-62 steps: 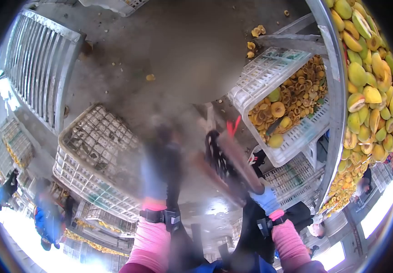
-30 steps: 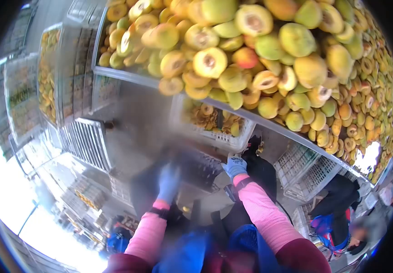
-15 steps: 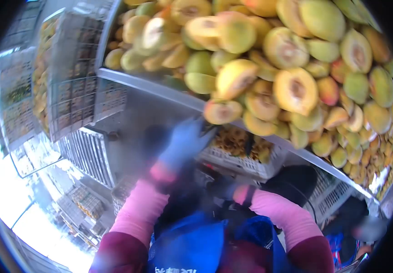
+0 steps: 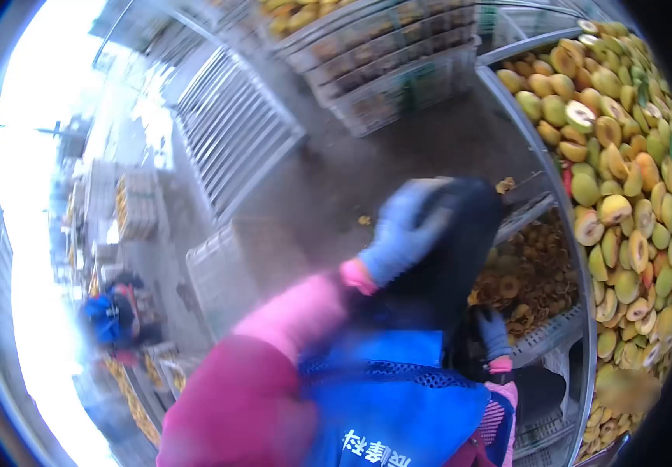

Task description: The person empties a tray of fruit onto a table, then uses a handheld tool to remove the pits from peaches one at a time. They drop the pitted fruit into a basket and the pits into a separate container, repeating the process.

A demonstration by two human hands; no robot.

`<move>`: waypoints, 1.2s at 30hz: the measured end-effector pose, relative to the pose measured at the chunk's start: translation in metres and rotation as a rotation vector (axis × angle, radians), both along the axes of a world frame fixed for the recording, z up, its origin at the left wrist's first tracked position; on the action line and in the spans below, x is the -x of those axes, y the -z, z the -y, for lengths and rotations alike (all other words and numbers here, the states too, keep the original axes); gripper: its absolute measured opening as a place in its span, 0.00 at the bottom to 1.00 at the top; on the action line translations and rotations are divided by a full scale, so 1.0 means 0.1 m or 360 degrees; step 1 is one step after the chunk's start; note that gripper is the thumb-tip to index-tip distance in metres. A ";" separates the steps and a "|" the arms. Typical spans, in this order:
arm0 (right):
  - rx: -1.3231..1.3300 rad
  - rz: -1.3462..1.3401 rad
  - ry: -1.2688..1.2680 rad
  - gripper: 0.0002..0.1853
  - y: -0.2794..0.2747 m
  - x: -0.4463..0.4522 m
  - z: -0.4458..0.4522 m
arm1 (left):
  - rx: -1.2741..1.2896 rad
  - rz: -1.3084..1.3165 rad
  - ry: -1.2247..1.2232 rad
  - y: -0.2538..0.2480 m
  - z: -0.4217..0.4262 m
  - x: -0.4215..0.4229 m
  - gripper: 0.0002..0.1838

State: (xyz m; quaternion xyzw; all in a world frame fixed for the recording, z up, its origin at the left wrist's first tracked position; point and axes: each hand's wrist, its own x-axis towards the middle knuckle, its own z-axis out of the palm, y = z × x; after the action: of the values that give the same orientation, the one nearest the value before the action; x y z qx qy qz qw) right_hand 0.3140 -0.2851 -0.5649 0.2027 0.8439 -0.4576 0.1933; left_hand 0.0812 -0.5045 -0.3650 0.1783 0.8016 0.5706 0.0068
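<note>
The left hand (image 4: 404, 233), close to the table (image 4: 544, 156) edge a moment ago, now lies over a dark-clad knee (image 4: 472, 210), judged a pause from fruit handling; fingers loosely bent, hold not determinable. Right hand (image 4: 495, 335), partly hidden by the crate (image 4: 547, 333): finger opening and hold not determinable. Fruit (image 4: 627, 285), right of frame: yellow-green, many halved.

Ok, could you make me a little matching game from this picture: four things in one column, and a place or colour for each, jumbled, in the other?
Things:
1. Left hand
2. Halved fruit
3. Slatted rack
4. Lettering

Places and colours:
A. White on blue
B. In the upper left of the picture
C. By the dark-clothed leg
D. Heaped along the picture's right side

Pairs: 1-C, 2-D, 3-B, 4-A
</note>
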 end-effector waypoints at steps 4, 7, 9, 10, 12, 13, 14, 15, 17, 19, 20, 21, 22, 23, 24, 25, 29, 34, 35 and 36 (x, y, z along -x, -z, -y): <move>0.0283 -0.0036 0.0300 0.18 1.06 -0.30 -0.57 | 0.1298 -0.0017 -0.0642 0.18 2.04 -0.70 0.26; 0.0125 -0.0076 0.0168 0.20 1.09 -0.25 -0.64 | 0.1930 0.0378 -0.1243 0.38 3.62 -1.68 0.34; -0.0141 -0.0229 -0.0148 0.20 1.40 -0.34 -0.77 | 0.2061 0.0773 -0.1809 0.54 4.46 -2.45 0.40; -0.0012 -0.0154 -0.0027 0.20 1.26 -0.28 -0.72 | 0.2020 0.0974 -0.2035 0.64 4.76 -2.79 0.43; 0.0245 -0.0006 0.0224 0.20 0.86 -0.14 -0.62 | 0.1838 0.1314 -0.2264 0.91 5.14 -3.34 0.45; 0.0246 -0.0120 0.0242 0.19 1.01 -0.16 -0.67 | 0.1691 0.1420 -0.2276 1.07 5.23 -3.50 0.44; 0.0246 -0.0226 0.0264 0.18 1.40 -0.24 -0.82 | 0.1544 0.1480 -0.2273 1.21 5.32 -3.61 0.43; 0.0244 -0.0328 0.0288 0.16 1.64 -0.33 -0.88 | 0.1387 0.1489 -0.2267 1.33 5.37 -3.68 0.42; 0.0314 -0.0188 0.0346 0.18 1.64 -0.35 -0.85 | 0.0918 0.1392 -0.2175 1.49 5.52 -3.80 0.39; 0.0151 -0.0174 0.0318 0.21 1.44 -0.34 -0.89 | 0.0485 0.1260 -0.2032 1.36 5.45 -3.76 0.30; -0.0032 -0.0222 0.0262 0.22 1.26 -0.34 -0.81 | 0.0479 0.1045 -0.2046 1.33 5.36 -3.62 0.27; -0.0212 -0.0260 0.0200 0.23 1.05 -0.31 -0.71 | 0.0466 0.0831 -0.2065 1.31 5.32 -3.52 0.25; -0.0157 -0.0146 0.0153 0.26 0.69 -0.24 -0.61 | 0.0754 0.0752 -0.1987 1.23 5.35 -3.45 0.34; -0.0182 -0.0192 0.0113 0.26 0.69 -0.24 -0.61 | 0.1040 0.0768 -0.1918 1.08 5.28 -3.33 0.31; -0.0204 -0.0246 0.0070 0.26 0.75 -0.21 -0.62 | 0.1323 0.0771 -0.1848 0.83 5.12 -3.09 0.27; -0.0229 -0.0303 0.0032 0.26 0.83 -0.17 -0.64 | 0.1600 0.0764 -0.1769 0.52 4.89 -2.84 0.23; -0.0359 -0.0543 -0.0132 0.22 1.11 -0.13 -0.81 | 0.1889 0.0567 -0.1336 -0.46 4.05 -2.18 0.29; -0.0244 -0.0602 0.0098 0.17 0.71 -0.31 -0.66 | 0.2216 0.0076 -0.0668 -0.94 3.48 -1.35 0.30; -0.0365 -0.0676 0.0001 0.17 0.64 -0.33 -0.65 | 0.2222 -0.0120 -0.0557 -0.89 3.43 -1.12 0.30; -0.0491 -0.0754 -0.0091 0.17 0.58 -0.34 -0.65 | 0.2172 -0.0295 -0.0445 -0.92 3.31 -0.90 0.30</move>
State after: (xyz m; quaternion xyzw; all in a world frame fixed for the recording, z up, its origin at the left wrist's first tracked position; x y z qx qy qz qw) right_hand 0.3481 -0.2203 -0.6231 0.0935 0.9306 -0.3528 -0.0295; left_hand 0.1710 -0.8352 -0.2734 0.0775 0.9933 -0.0820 -0.0245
